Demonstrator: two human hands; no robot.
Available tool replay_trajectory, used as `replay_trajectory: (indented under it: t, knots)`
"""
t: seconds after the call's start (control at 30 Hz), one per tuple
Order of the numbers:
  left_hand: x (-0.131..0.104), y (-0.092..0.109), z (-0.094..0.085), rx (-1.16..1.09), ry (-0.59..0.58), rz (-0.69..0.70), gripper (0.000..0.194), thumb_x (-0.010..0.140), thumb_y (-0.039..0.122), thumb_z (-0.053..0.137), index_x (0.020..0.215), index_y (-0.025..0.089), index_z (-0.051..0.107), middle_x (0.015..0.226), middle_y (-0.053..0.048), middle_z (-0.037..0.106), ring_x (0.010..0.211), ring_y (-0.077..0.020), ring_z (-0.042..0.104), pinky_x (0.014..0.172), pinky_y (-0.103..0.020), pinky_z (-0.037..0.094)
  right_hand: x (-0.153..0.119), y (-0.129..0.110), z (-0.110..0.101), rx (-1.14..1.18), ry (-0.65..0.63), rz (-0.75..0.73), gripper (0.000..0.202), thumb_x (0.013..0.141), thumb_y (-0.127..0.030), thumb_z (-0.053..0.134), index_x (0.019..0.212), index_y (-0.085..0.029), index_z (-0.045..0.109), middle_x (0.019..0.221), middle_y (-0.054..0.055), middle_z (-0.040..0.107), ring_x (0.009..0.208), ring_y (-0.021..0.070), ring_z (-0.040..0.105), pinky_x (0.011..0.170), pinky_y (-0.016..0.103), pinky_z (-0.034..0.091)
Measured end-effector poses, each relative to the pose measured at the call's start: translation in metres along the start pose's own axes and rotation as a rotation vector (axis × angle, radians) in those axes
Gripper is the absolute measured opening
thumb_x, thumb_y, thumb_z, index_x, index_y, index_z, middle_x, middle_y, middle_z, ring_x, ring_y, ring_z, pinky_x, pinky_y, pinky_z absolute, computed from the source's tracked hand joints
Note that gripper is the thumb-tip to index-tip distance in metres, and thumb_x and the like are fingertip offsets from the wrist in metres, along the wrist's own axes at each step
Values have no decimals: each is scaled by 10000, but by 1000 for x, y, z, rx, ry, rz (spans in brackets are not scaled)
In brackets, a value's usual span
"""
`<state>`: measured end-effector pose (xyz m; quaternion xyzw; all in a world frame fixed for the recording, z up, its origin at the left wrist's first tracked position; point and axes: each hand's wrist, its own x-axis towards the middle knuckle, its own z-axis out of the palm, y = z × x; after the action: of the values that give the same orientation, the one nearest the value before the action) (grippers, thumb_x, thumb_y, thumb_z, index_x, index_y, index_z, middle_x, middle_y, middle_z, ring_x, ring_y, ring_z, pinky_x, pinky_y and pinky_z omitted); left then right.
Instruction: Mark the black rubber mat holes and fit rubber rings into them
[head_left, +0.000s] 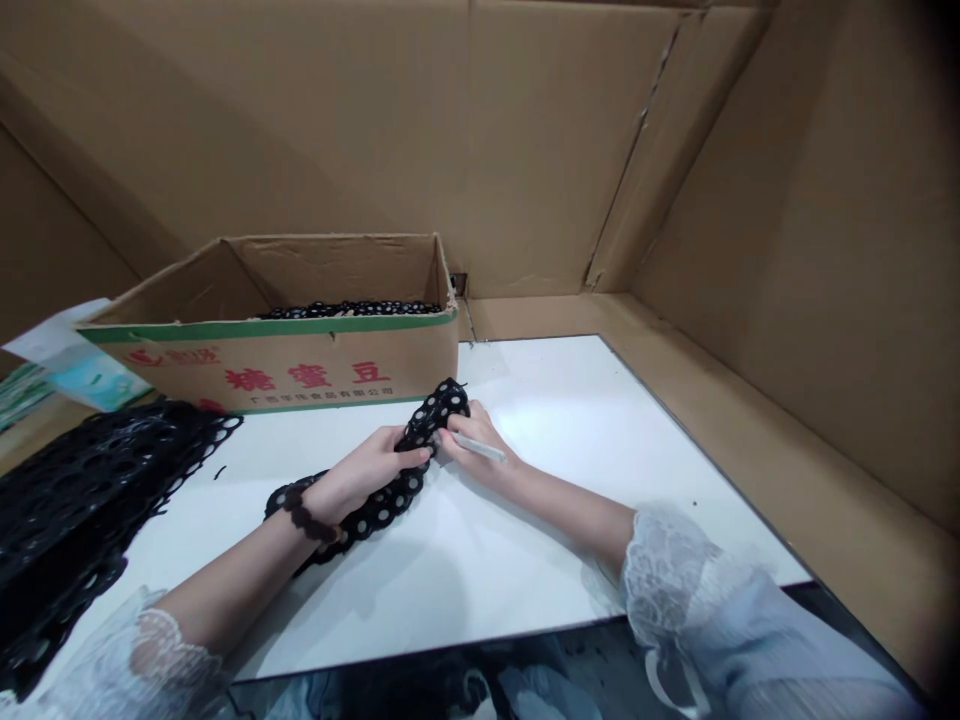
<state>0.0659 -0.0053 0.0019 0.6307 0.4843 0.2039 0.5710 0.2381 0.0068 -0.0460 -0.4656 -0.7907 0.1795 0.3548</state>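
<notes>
A black strip with rows of round holes [384, 505] lies in a folded band across the white board, its upper end raised a little. My left hand [373, 470] is closed around the middle of this strip, with the thumb on top. Close to the strip's upper end, my right hand [478, 447] grips a slim whitish pen-like tool [480, 446]. The tool's tip points at the strip beside my left thumb; whether it touches cannot be made out.
A cardboard box [337, 372] with red characters holds more black perforated material [352, 309]. A shiny black perforated sheet [97, 490] lies at the left, near a white and green plastic bag [90, 360]. Cardboard walls [540, 150] surround the white board [570, 400].
</notes>
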Motion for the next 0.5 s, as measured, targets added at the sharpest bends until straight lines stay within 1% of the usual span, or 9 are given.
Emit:
replay_trajectory:
  t: [0.1,0.2,0.23,0.3,0.37,0.43,0.5]
  knots:
    - [4,-2,-9,30,-90,3,371,710,441,590,933,144,582,931,-40,631,859,-218,555,729,-280,408,1,0,-8,147,-34,96,308,797,-269,468,504,-172,472,640,9,465,763,158,455,690,264,358]
    - [7,-2,-18,91,-132,-10,396,714,454,578,963,146,589,956,-46,636,904,-250,554,760,-304,413,3,2,-18,344,-115,197,318,787,-301,482,510,-155,541,668,6,494,651,120,478,592,233,359]
    - [8,-1,-19,133,-140,5,392,713,451,576,960,147,596,957,-43,638,910,-257,553,770,-308,410,4,3,-22,397,-119,212,321,787,-313,484,522,-150,563,681,8,502,630,113,479,576,229,358]
    - [9,-1,-20,233,-142,67,376,709,444,579,950,156,608,970,-34,640,914,-259,550,790,-306,399,5,4,-27,477,-85,218,340,801,-344,475,547,-148,585,673,11,516,618,111,482,563,225,357]
    - [10,-2,-16,321,-101,134,403,687,455,602,964,163,603,997,-37,634,913,-262,547,800,-307,394,5,4,-28,527,-35,245,354,812,-377,469,560,-154,579,612,3,521,593,113,478,545,223,355]
    - [11,-6,-10,365,-3,178,465,668,484,616,999,160,576,1022,-56,617,921,-270,539,807,-320,395,4,4,-28,541,4,299,356,807,-399,479,556,-159,559,553,-8,516,562,116,472,529,224,353]
    - [13,-10,-5,363,105,205,493,679,511,598,1014,154,541,1021,-70,600,937,-270,530,818,-328,396,2,4,-27,535,35,341,357,799,-407,487,546,-162,544,537,-12,518,544,115,467,522,226,351]
